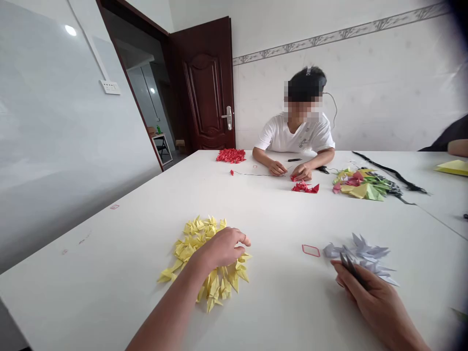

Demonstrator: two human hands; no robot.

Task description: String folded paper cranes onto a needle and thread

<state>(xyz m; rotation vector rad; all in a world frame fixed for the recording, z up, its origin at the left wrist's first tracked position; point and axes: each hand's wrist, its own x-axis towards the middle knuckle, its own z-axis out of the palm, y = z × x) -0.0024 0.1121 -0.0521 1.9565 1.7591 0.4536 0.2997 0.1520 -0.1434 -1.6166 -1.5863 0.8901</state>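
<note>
Over the right side of a pile of folded yellow paper cranes (190, 248) hangs my left hand (226, 246). Its thumb and forefinger are apart, with nothing visible between them; the other fingers are partly hidden. My right hand (369, 292) grips dark tweezers (351, 269), tips pointing up and away from me. Just beyond the tweezers lies a small group of pale lilac paper cranes (369, 251), partly covered by that hand.
Across the white table (278, 292) sits a person (298, 129) with hands at red paper pieces (303, 187). Behind lies a red pile (231, 155). Mixed coloured paper pieces (361, 184) and a black cord (391, 171) are at right. A small red-outlined rectangle (310, 250) marks the tabletop.
</note>
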